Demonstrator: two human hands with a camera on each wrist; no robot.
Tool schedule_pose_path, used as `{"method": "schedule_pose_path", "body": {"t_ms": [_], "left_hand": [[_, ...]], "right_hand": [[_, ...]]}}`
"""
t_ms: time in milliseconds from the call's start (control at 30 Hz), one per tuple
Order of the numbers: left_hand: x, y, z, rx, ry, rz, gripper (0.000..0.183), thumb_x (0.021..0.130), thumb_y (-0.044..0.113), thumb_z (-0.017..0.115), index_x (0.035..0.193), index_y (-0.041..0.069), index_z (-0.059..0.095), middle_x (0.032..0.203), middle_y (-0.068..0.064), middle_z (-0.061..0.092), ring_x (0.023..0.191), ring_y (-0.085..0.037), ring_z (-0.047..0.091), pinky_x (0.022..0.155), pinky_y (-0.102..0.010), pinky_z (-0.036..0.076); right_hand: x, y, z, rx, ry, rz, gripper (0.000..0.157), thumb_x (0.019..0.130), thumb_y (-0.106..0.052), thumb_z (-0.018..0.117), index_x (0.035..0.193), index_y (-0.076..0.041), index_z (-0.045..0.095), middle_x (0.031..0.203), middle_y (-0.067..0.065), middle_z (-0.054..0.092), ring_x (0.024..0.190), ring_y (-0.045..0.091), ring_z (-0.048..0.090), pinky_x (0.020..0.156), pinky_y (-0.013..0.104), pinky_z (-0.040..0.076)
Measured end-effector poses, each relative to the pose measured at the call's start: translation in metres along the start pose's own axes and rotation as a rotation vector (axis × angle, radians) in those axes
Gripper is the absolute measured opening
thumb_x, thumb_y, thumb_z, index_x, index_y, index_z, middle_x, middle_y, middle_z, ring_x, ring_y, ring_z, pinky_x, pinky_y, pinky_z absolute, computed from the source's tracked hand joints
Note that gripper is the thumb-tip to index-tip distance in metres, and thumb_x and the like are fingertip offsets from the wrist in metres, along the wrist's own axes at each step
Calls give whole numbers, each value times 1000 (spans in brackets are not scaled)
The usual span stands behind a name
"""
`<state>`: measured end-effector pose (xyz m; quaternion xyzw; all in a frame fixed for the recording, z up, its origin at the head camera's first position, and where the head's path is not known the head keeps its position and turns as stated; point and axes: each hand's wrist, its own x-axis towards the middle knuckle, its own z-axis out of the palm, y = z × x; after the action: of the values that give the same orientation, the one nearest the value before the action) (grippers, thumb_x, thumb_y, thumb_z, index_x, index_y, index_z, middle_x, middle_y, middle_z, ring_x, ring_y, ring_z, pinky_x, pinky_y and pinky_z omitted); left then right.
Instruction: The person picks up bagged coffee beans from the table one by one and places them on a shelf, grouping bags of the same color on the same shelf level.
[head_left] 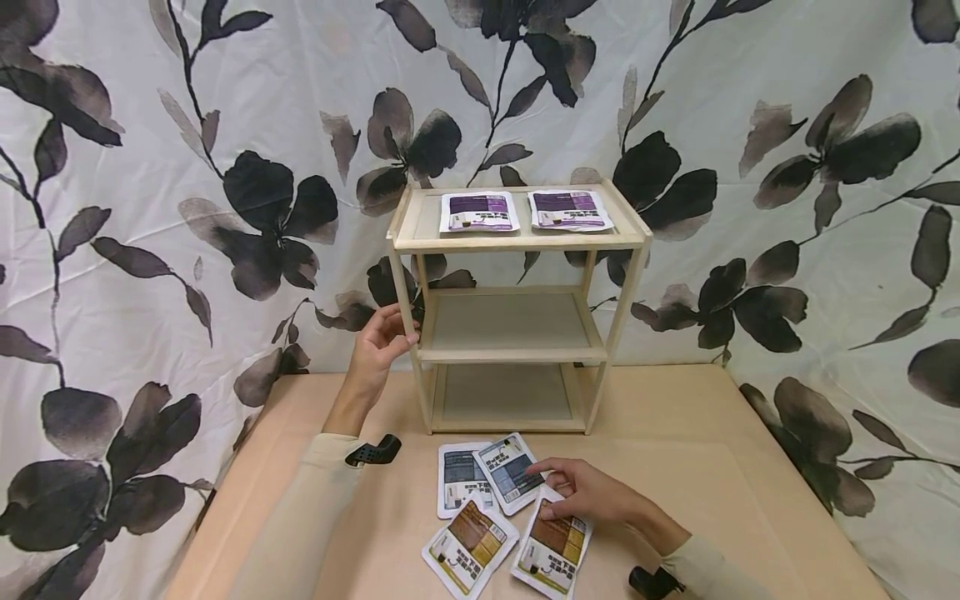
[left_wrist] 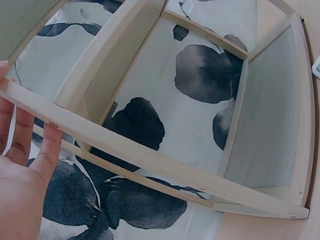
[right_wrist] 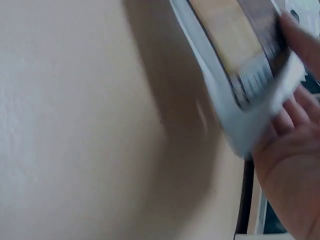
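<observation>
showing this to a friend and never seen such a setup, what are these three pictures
No machine here, just a person working bare-handed. The wide picture comes from a head-worn camera, the others from one on each wrist. The left hand grips a post of a pale, wooden-looking three-tier shelf. The right hand pinches a flat white packet with a brown-yellow label. A matching packet and two blue-labelled white ones lie on the peach tabletop; two purple-labelled white ones lie on the shelf's top tier.

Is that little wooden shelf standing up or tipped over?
Upright. In the head view, the three-tier wooden shelf stands on the table, tiers one above another, and two purple packets lie on top.
</observation>
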<state>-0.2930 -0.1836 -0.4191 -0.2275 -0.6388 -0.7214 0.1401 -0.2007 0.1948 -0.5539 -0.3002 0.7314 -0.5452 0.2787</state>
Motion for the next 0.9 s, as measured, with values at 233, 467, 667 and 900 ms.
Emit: {"method": "schedule_pose_path", "body": {"t_ms": [233,467,667,900], "left_hand": [[1,-1,0,0,5,1,43,92,-8,65,127,17,63,110,-17,64,101,-23,59,90,-27,53],[0,-1,1,-1,16,-4,42,92,-9,66,125,16,64,111,-22,63,101,-25,59,89,-27,53],[0,-2,0,-17,7,4,44,91,-9,65,124,20,64,109,-15,65,101,-24,58,88,-26,53],[0,-1,1,-14,5,5,43,91,-9,66,124,18,64,107,-10,66,100,-19,59,86,-25,53]], "right_hand": [[-1,5,-1,33,-44,20,72,86,-2,77,148,6,40,116,17,59,102,10,60,84,19,51],[-5,7,-4,93,-180,-2,82,82,6,77,151,8,33,129,22,60,110,18,65,89,24,55],[-3,2,-5,-59,-62,-37,67,86,-5,79,144,5,46,93,5,51,72,4,46,65,14,42],[3,2,-1,-21,65,-110,38,92,-3,73,124,3,54,112,20,55,96,11,58,75,20,54]]}}
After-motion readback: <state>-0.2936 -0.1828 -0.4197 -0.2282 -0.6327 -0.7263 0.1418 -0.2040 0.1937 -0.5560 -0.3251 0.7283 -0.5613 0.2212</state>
